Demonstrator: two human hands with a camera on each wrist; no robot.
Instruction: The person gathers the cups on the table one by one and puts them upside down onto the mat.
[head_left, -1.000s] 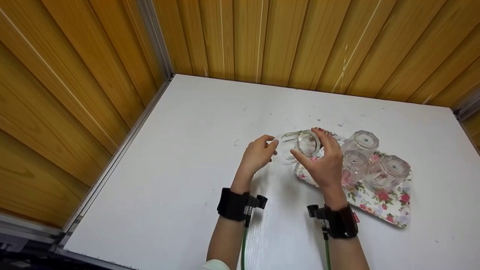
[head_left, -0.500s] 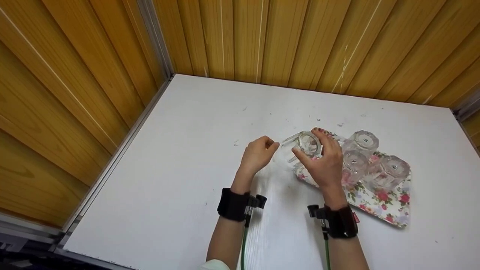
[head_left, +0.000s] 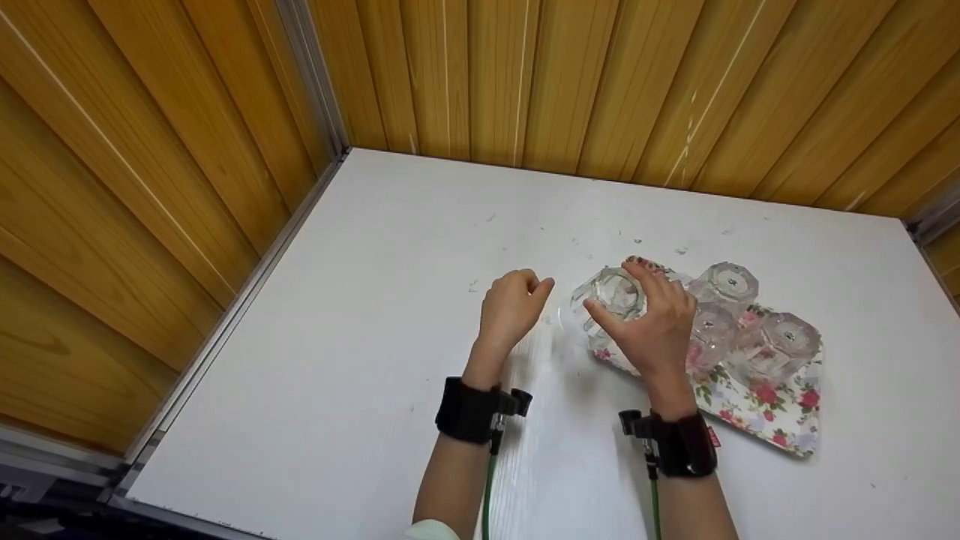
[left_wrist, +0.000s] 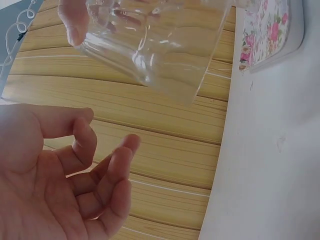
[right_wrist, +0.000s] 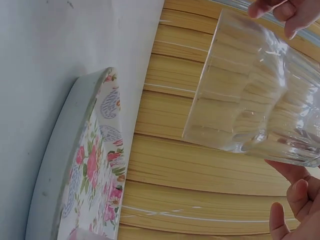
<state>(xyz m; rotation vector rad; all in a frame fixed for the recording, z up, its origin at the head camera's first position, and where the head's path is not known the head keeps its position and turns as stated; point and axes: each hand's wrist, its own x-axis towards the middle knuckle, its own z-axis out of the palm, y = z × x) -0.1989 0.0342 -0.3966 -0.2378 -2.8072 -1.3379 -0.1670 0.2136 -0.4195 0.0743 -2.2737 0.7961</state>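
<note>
My right hand point(head_left: 656, 322) holds a clear faceted drinking glass point(head_left: 611, 294) near its base, thumb on one side and fingers on the other. The glass is tilted mouth down, above the left end of a floral tray point(head_left: 780, 431). In the right wrist view the wide rim of the glass point(right_wrist: 200, 95) points towards the table side. My left hand point(head_left: 514, 307) hovers to the left of the glass, apart from it. Its fingers point(left_wrist: 125, 155) are loosely bent around nothing in the left wrist view.
Three more clear glasses stand upside down on the tray: a far one point(head_left: 731, 282), a middle one point(head_left: 711, 330) and a right one point(head_left: 787, 334). The white table point(head_left: 360, 322) meets wood-look panels point(head_left: 555, 82) at the back and left.
My left fingers have come away from the mouth end of the glass and curled in. In my right hand the glass has tipped its mouth further downward.
</note>
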